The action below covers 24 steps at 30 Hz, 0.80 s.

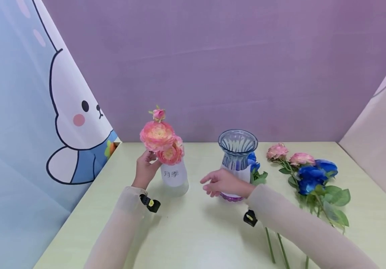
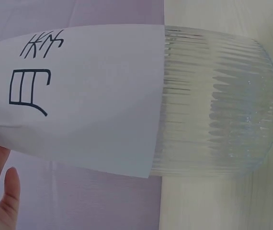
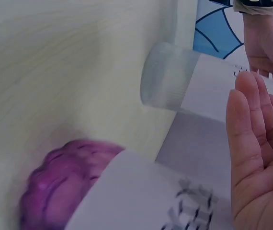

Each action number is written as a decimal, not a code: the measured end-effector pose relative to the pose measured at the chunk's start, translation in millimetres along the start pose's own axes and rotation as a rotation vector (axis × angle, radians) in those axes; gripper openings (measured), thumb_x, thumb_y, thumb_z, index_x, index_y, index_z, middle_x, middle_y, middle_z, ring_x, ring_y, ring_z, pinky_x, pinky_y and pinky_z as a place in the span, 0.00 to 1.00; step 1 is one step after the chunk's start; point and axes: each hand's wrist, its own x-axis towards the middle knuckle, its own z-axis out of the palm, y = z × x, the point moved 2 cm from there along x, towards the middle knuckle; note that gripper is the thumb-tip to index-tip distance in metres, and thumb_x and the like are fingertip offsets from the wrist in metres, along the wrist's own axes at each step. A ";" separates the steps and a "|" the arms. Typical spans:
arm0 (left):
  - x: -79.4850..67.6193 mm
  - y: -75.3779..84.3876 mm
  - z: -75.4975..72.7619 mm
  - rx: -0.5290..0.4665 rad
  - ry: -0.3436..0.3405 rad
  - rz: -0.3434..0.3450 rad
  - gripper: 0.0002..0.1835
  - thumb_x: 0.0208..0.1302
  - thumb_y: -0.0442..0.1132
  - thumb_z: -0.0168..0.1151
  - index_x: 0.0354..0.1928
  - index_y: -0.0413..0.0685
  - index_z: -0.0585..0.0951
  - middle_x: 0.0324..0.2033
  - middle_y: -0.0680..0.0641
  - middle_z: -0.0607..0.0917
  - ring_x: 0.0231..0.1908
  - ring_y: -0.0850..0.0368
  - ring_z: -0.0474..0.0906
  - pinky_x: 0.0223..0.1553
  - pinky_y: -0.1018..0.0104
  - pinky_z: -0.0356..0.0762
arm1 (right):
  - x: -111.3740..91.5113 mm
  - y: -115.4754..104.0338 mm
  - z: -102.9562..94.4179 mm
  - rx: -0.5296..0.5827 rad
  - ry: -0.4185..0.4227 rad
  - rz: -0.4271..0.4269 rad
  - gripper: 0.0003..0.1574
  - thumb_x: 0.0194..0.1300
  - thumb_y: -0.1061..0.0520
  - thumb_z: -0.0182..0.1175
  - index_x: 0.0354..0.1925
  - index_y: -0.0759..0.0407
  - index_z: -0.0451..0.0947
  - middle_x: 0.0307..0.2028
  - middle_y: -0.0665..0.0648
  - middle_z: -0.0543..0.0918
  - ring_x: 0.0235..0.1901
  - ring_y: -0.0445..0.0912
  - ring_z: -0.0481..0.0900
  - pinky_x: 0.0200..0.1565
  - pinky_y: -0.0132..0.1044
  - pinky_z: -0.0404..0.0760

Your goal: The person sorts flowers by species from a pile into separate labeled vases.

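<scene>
Head view: pink flowers (image 1: pixel 159 136) are showing at the mouth of the clear labelled vase (image 1: pixel 174 179), which is standing upright on the bench (image 1: pixel 186 239); left grip (image 1: pixel 147 170) is sitting just beside them, though I cannot tell whether it is pinching anything. Right grip (image 1: pixel 228 182) is hovering loosely wide, holding nothing, before the blue-topped vase (image 1: pixel 236 161). Blue flowers (image 1: pixel 310 180) are lying farther right.

Right hand (image 3: pixel 263 177): palm visible, fingers relaxed. Near it, a purple-based vase (image 3: pixel 69 179) bears a white label (image 3: pixel 141 191), lettering blurred. Beyond, a clear vase (image 3: pixel 167 76), also labelled, stands on the desk (image 3: pixel 55 86); left hand (image 3: pixel 267 45) at its upper end.
</scene>
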 end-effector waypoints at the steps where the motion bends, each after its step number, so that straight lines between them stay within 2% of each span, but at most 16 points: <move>1: 0.2 -0.7 -0.1 0.002 0.004 0.001 0.19 0.59 0.25 0.63 0.53 0.32 0.76 0.50 0.34 0.81 0.50 0.39 0.79 0.52 0.56 0.75 | -4.5 4.3 -2.9 0.008 -0.012 -0.006 0.19 0.65 0.61 0.60 0.51 0.71 0.77 0.32 0.61 0.84 0.29 0.47 0.83 0.35 0.41 0.84; 6: 0.9 -3.3 0.1 0.014 0.009 -0.001 0.18 0.60 0.26 0.63 0.53 0.33 0.77 0.50 0.35 0.81 0.49 0.41 0.79 0.51 0.60 0.75 | -31.2 23.3 -16.6 0.013 -0.041 0.043 0.19 0.65 0.61 0.60 0.50 0.73 0.77 0.28 0.56 0.83 0.26 0.45 0.81 0.33 0.41 0.84; 10: 0.8 -2.9 1.7 0.010 0.001 -0.005 0.18 0.61 0.27 0.63 0.54 0.34 0.77 0.51 0.35 0.81 0.50 0.41 0.78 0.53 0.54 0.75 | -53.8 36.9 -27.9 0.010 -0.080 0.092 0.19 0.65 0.60 0.60 0.50 0.73 0.77 0.29 0.55 0.83 0.29 0.47 0.82 0.35 0.43 0.85; 13: 0.3 -1.7 2.4 0.006 0.001 0.005 0.19 0.60 0.27 0.64 0.54 0.34 0.76 0.51 0.35 0.81 0.50 0.40 0.78 0.53 0.51 0.75 | -68.6 48.6 -39.9 0.013 -0.067 0.125 0.19 0.66 0.60 0.59 0.51 0.73 0.77 0.31 0.56 0.83 0.30 0.49 0.82 0.35 0.43 0.85; 19: -5.8 2.2 0.5 0.062 0.056 0.101 0.18 0.57 0.26 0.65 0.51 0.33 0.79 0.47 0.34 0.83 0.48 0.39 0.80 0.52 0.47 0.75 | -92.9 79.3 -64.2 0.035 0.066 0.239 0.23 0.66 0.57 0.60 0.52 0.74 0.75 0.32 0.58 0.84 0.30 0.49 0.82 0.36 0.43 0.84; 24: -17.4 5.9 -0.6 0.104 0.103 0.184 0.19 0.58 0.28 0.66 0.52 0.34 0.79 0.47 0.35 0.83 0.50 0.39 0.79 0.52 0.47 0.75 | -109.6 99.9 -77.9 0.062 0.189 0.333 0.24 0.68 0.55 0.58 0.51 0.76 0.75 0.29 0.57 0.84 0.26 0.46 0.82 0.33 0.41 0.84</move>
